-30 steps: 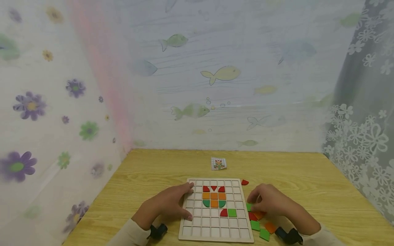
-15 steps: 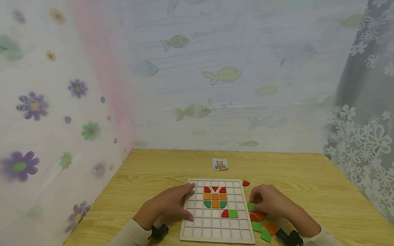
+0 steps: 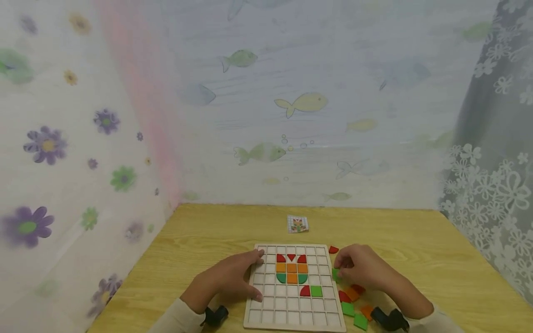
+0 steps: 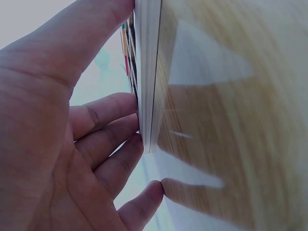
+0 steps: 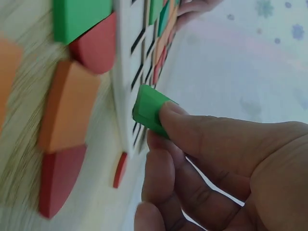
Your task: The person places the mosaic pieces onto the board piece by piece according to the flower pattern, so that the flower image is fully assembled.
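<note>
I pinch a green square tile between the thumb and fingers of my right hand. The tile is at the right-hand edge of the pale wooden gridded board, beside its rim, and the board's cells spread away to the left of my fingertips. Being square, the tile has no long axis to line up; what counts is its tilt and the way its sides face the grid lines. My right hand is clearly the nearer one. My left hand is across the board at the opposite edge, thumb and fingers spread apart, holding nothing, fingertips at the rim.

From my head I see the whole layout: red, orange and teal pieces set in the grid, a red quarter-round piece next to a seated green square, and a small printed card beyond the board on the wood-grained surface. There, my right hand covers part of the tile I hold.

The right wrist view shows the pinch plainly, with the tile tilted and its thickness visible, though I cannot tell whether it touches the rim. The left wrist view gives the board side-on, my fingertips against its edge and my little finger low beside the surface.
</note>
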`<state>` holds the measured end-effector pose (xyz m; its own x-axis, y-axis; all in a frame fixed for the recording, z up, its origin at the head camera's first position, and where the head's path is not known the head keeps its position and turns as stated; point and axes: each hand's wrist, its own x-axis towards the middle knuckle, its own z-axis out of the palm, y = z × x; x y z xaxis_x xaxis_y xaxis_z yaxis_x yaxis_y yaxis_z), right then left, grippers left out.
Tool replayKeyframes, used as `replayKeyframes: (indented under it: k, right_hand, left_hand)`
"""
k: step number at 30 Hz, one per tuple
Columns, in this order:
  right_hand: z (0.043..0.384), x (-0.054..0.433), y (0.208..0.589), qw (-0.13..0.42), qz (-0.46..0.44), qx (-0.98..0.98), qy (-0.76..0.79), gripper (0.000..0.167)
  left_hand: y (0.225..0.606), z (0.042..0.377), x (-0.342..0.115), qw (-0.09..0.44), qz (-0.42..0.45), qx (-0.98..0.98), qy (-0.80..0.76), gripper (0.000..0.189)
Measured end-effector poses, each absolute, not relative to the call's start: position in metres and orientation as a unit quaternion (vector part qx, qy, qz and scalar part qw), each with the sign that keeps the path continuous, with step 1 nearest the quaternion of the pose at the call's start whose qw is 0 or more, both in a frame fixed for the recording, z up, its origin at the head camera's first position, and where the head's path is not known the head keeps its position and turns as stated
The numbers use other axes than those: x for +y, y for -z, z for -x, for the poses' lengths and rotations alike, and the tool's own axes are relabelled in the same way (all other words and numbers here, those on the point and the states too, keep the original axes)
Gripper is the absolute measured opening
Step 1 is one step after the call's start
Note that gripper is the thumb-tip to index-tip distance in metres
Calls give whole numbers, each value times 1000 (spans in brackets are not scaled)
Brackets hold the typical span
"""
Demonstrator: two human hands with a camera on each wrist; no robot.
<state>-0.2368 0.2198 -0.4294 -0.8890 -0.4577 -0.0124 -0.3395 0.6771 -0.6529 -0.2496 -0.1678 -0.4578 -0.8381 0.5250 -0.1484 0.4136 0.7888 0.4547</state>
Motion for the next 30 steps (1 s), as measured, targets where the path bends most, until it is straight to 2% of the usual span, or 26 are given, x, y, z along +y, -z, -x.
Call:
replayKeyframes:
  k: [13, 22, 30]
  right_hand:
    - [237, 185, 425, 80, 249, 900, 349, 8]
    - [235, 157, 422, 95, 257, 884, 379, 3]
    - [231, 143, 431, 85, 267, 870, 405, 4]
  left_hand:
    - [456, 249, -167, 134, -261, 932, -212, 97]
    - [454, 249, -168, 125, -267, 933, -206, 99]
    - [453, 249, -168, 128, -270, 931, -208, 98]
